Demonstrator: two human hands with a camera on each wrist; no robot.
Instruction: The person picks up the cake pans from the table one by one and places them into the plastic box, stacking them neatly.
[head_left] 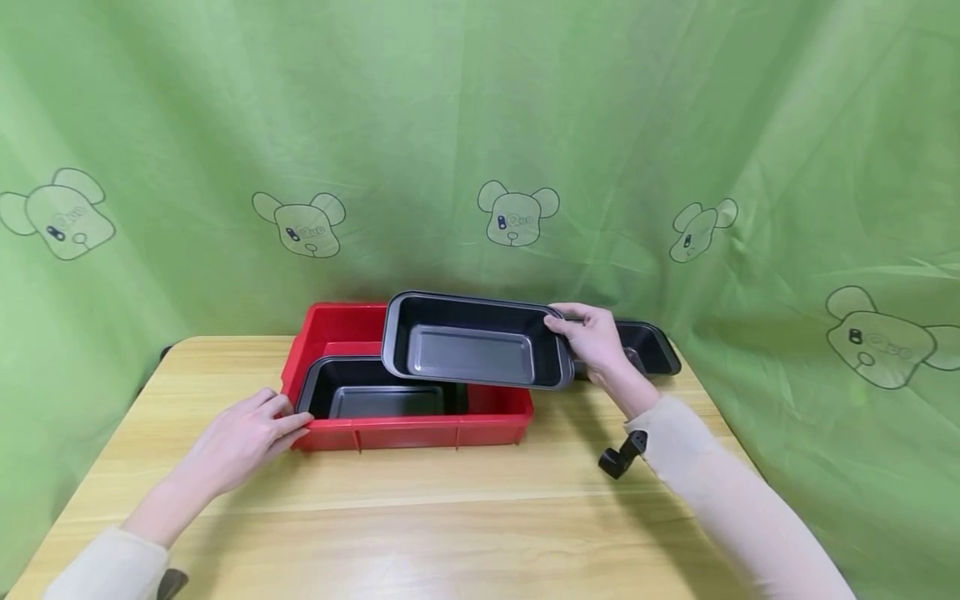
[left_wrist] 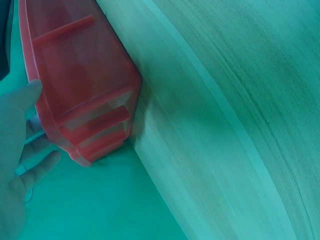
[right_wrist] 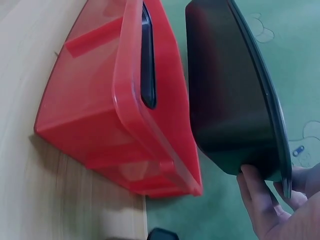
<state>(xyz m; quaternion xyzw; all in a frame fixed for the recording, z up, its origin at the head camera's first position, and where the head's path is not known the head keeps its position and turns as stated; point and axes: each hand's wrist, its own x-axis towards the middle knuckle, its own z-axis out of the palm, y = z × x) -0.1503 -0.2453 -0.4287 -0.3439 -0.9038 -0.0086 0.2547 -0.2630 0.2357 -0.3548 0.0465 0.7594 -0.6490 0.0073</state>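
My right hand (head_left: 596,337) grips a black loaf pan (head_left: 471,354) by its right end, thumb over the rim and fingers underneath. The pan is held raised and tilted, its inside facing me, over the right part of a red plastic bin (head_left: 405,433). A second black loaf pan (head_left: 386,402) sits inside the bin, at its left, partly covered by the raised one. At the bin's front left corner, my left hand (head_left: 243,433) touches the rim. The left wrist view shows that thumb on the rim and the other fingers fairly straight beside the bin's end.
Another black pan (head_left: 652,348) stands at the table's back right, partly behind my right hand. The wooden table (head_left: 450,517) extends in front of the bin. A green curtain (head_left: 420,125) with bear-head drawings hangs behind the table and at its sides.
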